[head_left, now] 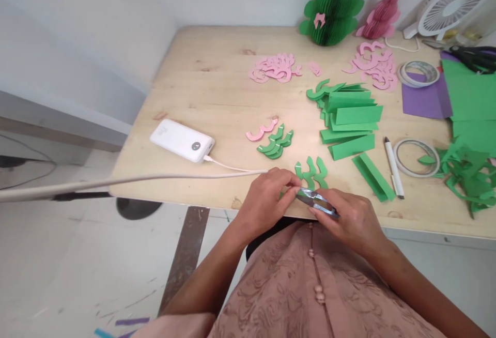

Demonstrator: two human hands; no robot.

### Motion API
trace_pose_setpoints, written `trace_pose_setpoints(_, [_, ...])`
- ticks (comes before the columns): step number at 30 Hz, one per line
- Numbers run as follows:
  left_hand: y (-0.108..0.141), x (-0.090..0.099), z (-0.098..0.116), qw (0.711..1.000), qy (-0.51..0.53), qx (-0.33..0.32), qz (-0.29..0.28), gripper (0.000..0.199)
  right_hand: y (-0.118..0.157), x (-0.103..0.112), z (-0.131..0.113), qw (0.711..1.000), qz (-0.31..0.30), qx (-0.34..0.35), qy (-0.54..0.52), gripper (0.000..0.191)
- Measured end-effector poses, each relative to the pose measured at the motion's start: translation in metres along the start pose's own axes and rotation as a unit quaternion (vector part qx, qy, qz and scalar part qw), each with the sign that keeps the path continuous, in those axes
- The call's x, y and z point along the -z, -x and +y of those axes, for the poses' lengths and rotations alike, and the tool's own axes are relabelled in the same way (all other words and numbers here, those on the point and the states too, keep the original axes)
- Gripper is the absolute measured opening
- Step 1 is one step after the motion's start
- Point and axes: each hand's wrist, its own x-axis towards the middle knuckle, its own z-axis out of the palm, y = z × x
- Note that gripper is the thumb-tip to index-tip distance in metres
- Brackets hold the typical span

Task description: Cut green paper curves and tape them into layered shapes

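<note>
My right hand (355, 219) is closed around small metal thread snips (321, 204), whose blades point left. Against the blade tips, my left hand (265, 198) pinches a small piece of green paper (284, 189), mostly hidden by the fingers. Just beyond the snips lie several wavy green paper cutouts (310, 172). Further up and left sits a small stack of similar green cutouts (276, 142), with a pink wavy cutout (262, 130) beside it.
Folded green strips (354, 116), a marker (394, 167) and a tape roll (416, 157) lie to the right. A white power bank (182, 140) with a cable is at left. Pink cutouts (273, 67), a green honeycomb paper figure (335, 7) and a fan (451, 4) stand or lie behind.
</note>
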Motion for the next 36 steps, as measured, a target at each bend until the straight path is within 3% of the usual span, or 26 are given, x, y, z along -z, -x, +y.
trace_pose_setpoints(5, [0.002, -0.002, -0.002, 0.995, -0.077, -0.069, 0.004, 0.014, 0.001, -0.001, 0.001, 1.000, 0.002, 0.001, 0.008, 0.022])
trace_pose_setpoints(11, [0.004, -0.002, -0.005, 0.996, -0.070, -0.058, -0.006, 0.014, 0.001, -0.001, 0.000, 1.000, 0.004, 0.014, 0.020, 0.022])
trace_pose_setpoints(27, [0.007, -0.016, -0.014, 0.982, -0.089, -0.150, 0.079, 0.015, 0.000, 0.000, -0.002, 0.999, 0.004, -0.039, -0.033, 0.025])
trace_pose_setpoints(31, [0.008, -0.017, -0.013, 0.993, -0.013, -0.091, 0.079, 0.014, -0.002, 0.001, -0.003, 0.996, 0.002, -0.074, -0.045, 0.026])
trace_pose_setpoints(36, [0.009, -0.017, -0.011, 0.982, 0.157, 0.076, 0.076, 0.013, -0.001, 0.003, 0.000, 0.988, -0.016, -0.127, -0.084, 0.026])
